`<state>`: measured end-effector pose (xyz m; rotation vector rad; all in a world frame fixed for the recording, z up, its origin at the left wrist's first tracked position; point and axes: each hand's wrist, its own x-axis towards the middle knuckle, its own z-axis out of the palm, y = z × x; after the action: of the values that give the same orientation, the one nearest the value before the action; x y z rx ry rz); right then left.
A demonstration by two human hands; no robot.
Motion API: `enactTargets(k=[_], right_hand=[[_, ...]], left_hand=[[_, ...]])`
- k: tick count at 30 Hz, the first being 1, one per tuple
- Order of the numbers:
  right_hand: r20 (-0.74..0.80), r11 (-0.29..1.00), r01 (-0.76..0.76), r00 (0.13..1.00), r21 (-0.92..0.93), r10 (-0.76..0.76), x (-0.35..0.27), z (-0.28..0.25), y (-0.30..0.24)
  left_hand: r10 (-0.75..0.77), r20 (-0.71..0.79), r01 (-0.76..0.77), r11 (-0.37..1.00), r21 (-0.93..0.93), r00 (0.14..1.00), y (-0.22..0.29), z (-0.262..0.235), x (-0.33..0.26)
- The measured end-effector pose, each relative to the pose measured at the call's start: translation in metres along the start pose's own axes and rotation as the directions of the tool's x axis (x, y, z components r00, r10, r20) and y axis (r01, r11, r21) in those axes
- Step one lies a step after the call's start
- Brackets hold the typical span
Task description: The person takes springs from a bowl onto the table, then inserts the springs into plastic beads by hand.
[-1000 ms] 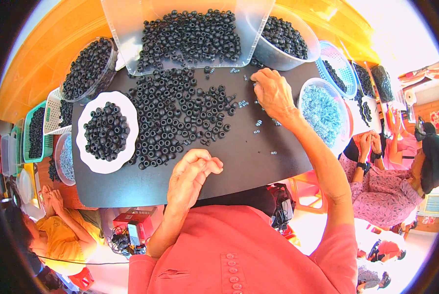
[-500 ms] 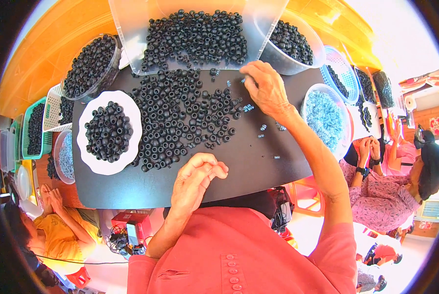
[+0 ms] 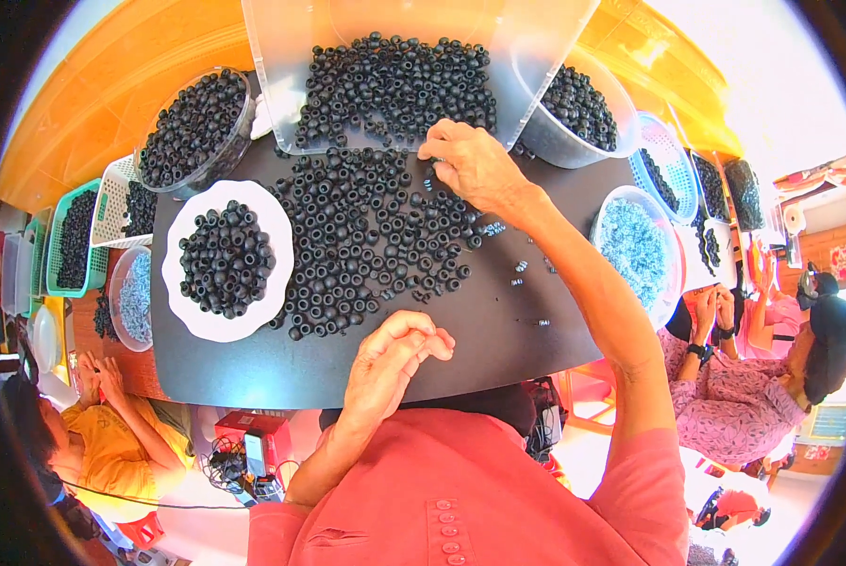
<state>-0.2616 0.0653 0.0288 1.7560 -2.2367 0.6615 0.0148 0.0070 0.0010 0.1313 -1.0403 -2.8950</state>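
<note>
The black beads (image 3: 366, 236) lay spread in a heap on the dark desk (image 3: 498, 349), easy to reach. The right hand (image 3: 475, 165) rested on them, fingers bent; whether it held any was hidden. The left hand (image 3: 394, 363) hovered nearby, fingers curled shut, its contents too small to see.

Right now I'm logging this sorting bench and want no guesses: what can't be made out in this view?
Head view only:
- Right hand: fingertips point away into the loose black rubber rings on the dark board, so any grip is hidden.
- Left hand: fingers curl inward, hiding whatever they hold.
- Tiny dark parts on the board: too small to identify.
- Clear plastic tray: top cut off by the picture's edge.
</note>
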Motion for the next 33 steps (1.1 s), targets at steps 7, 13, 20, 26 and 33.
enactTargets(k=[7,13,20,26,33], right_hand=[[0.094,0.998,-0.059,0.994,0.035,0.056,-0.019,-0.009,-0.001],[-0.094,0.966,-0.163,0.978,0.201,0.185,-0.025,-0.022,-0.023],[-0.146,0.82,-0.176,0.943,0.544,0.298,-0.043,-0.031,-0.098],[-0.112,0.83,-0.161,0.96,0.534,0.258,-0.056,-0.031,-0.135],[-0.189,0.873,-0.099,0.959,0.477,0.213,-0.063,-0.028,-0.149]], left_hand=[[-0.008,0.007,0.008,1.0,0.006,1.0,0.001,0.001,0.001],[0.032,-0.008,-0.032,0.999,0.037,0.999,-0.001,0.002,0.001],[0.161,-0.163,-0.114,0.958,0.265,0.973,0.016,0.016,0.008],[0.283,-0.224,-0.13,0.841,0.525,0.933,0.031,0.021,0.029],[0.228,-0.214,-0.122,0.9,0.418,0.95,0.031,0.019,0.03]])
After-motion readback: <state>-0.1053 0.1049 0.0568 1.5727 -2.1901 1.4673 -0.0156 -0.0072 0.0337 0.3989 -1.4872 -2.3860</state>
